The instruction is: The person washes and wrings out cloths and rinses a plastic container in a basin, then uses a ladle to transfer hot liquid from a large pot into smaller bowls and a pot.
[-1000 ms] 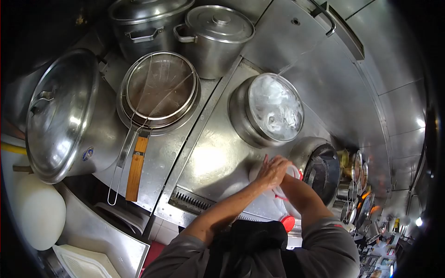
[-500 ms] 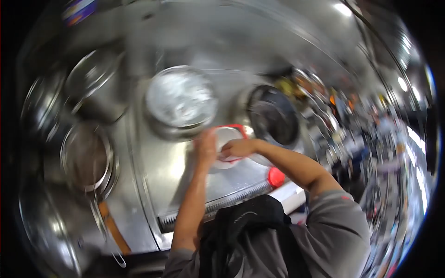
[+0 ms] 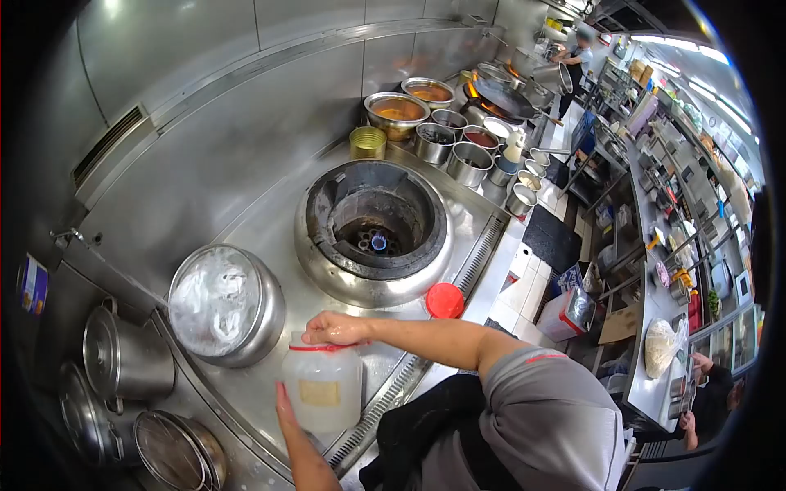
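Note:
A translucent plastic jar with a red ring at its neck and a pale label stands upright on the steel counter. My right hand is closed over its rim. Flat against or close beside the jar's left side is my left hand, fingers extended; exact contact cannot be made out. A red lid lies on the counter near the grate. Left of the jar sits a round metal pot with frothy white water, and a thin stream runs toward it from a wall tap.
A round burner with a small blue flame is beyond the jar. Sauce pots and a wok stand farther back. Lidded pots and strainers are at lower left. Two other people are at right.
The view has swung right, showing the burner and kitchen aisle. The dark wok-like pan is no longer over the burner. My hands have parted, with my right hand now on the jar's rim.

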Demonstrator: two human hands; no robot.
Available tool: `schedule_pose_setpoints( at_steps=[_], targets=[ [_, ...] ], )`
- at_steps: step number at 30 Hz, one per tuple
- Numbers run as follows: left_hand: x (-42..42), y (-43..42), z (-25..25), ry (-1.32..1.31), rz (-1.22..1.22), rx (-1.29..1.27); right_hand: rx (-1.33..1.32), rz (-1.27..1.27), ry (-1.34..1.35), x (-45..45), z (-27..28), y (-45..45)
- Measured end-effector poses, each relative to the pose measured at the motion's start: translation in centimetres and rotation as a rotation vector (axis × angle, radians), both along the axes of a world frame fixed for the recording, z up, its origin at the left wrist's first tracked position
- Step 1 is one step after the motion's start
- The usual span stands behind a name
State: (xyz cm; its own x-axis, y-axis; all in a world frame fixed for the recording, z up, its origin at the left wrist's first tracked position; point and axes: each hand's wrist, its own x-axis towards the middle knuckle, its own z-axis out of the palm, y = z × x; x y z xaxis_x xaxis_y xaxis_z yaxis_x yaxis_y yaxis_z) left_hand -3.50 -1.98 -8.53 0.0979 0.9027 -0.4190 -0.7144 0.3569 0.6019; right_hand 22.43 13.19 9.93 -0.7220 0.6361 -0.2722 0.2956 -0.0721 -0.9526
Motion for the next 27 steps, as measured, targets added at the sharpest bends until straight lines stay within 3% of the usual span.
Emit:
schedule_pose_setpoints(
  at_steps=[1,4,8,14,16,20,21,24,27],
  targets=[
    [1.4,-2.0,0.0,0.049,-0.041,-0.063,-0.005,-0.003,0.001,-0.1,-0.9,-0.2],
    [5.2,-2.1,0.6,0.121,-0.064,-0.154,-0.406,-0.07,0.329,-1.6,-4.4,-1.8],
    [7.8,-0.2,0.7,0.148,-0.049,-0.16,-0.626,-0.143,0.373,-2.6,-9.3,-2.3],
    [9.9,1.8,1.4,0.176,-0.058,-0.117,-0.984,-0.184,0.49,-3.5,-11.6,-0.4],
    [10.4,2.1,1.8,0.182,-0.05,-0.094,-0.915,-0.234,0.474,-4.1,-12.4,0.0],
    [10.5,2.4,2.4,0.197,0.018,-0.043,-1.129,-0.241,0.421,-3.7,-11.3,0.7],
    [10.4,1.9,2.5,0.194,0.044,-0.027,-0.992,-0.306,0.383,-3.7,-14.3,0.3],
    [9.0,1.7,3.1,0.207,0.121,0.017,-1.119,-0.37,0.398,-4.9,-11.5,0.0],
    [6.9,0.4,3.3,0.239,0.227,0.046,-1.058,-0.47,0.326,-5.4,-8.7,0.2]
  ],
)
